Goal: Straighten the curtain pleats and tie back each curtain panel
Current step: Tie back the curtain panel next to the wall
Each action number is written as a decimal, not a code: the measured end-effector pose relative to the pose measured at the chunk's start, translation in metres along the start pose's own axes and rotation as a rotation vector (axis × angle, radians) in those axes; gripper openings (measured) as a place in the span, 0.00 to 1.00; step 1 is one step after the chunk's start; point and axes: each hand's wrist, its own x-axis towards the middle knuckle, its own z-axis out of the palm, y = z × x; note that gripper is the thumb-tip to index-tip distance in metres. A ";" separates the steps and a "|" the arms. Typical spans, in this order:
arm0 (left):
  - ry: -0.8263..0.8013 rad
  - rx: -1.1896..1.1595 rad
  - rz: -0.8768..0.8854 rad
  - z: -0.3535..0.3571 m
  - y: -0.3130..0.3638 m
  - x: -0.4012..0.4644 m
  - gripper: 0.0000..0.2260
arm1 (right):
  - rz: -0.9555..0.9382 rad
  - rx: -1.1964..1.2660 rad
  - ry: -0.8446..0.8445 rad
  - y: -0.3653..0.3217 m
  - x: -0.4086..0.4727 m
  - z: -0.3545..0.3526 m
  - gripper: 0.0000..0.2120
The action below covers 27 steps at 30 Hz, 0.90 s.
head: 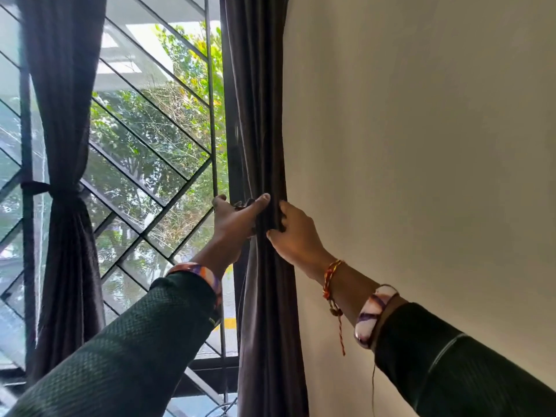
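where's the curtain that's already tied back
In the head view, the tied curtain panel hangs at the far left of the window grille, cinched by a dark tieback, well left of both hands.

so the dark grey-brown fabric curtain panel on the right (264, 130) hangs bunched into a tight narrow column against the wall edge, untied. the matching dark curtain panel on the left (64, 115) is already cinched at its waist by a dark fabric tie-back band (51, 187), flaring out below it

Dark green textured sleeves (144, 341), orange-purple bangle (207, 278) on left wrist, white-purple bangle (371, 316) and red-yellow thread (331, 284) on right
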 end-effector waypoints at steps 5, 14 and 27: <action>-0.049 -0.050 -0.052 -0.002 0.001 -0.002 0.21 | -0.048 -0.023 0.003 0.005 -0.001 0.013 0.18; 0.206 0.366 0.196 -0.027 -0.029 -0.012 0.48 | 0.146 0.073 0.253 0.026 -0.011 -0.004 0.32; 0.184 1.149 0.195 -0.033 -0.077 -0.067 0.32 | -0.327 -0.639 0.317 0.048 -0.070 0.033 0.28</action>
